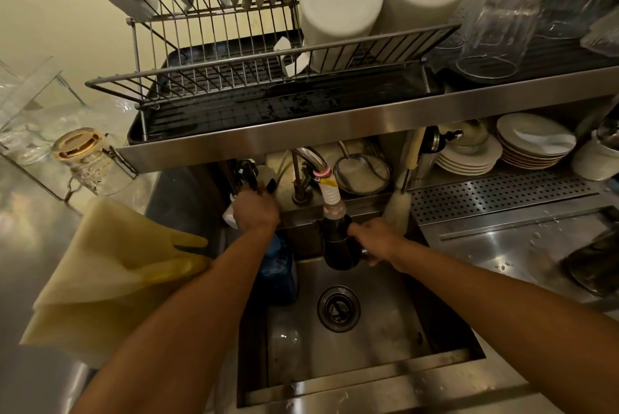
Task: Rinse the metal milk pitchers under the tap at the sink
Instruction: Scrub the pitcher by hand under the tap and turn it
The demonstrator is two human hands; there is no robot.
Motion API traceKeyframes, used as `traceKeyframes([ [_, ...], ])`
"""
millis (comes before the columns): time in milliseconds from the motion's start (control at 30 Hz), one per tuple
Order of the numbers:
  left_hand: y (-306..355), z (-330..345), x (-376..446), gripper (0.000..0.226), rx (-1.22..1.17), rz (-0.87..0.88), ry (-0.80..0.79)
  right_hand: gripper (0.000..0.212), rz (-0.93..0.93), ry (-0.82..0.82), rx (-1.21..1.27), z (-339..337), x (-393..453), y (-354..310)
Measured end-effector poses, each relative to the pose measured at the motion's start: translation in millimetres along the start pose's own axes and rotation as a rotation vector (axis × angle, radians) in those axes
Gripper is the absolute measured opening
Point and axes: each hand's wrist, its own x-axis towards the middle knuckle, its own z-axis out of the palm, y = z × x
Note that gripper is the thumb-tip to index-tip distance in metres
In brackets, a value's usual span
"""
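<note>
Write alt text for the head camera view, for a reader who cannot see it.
A person's right hand holds a dark metal milk pitcher under the tap nozzle above a steel sink, while the left hand reaches to the tap handle. A dish rack with white mugs sits on the shelf above.

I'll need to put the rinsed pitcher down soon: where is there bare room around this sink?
Bare steel lies right of the steel sink, below the perforated drain grate and left of a dark object. The black drip tray's left half is free. The left side is crowded by yellow rubber gloves, the upper right by white mugs and clear glasses.
</note>
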Motion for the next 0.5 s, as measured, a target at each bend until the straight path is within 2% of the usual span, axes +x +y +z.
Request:
traceKeyframes([
  [367, -4.6, -4.5, 2.3, 0.023, 0.143, 0.096, 0.008, 0.038, -0.062, 0.03, 0.047, 6.3, 1.5, 5.3],
  [500, -3.9, -4.6, 2.8, 0.024, 0.112, 0.071, -0.005, 0.032, -0.097, 0.042, 0.083, 7.3, 3.0, 6.5],
])
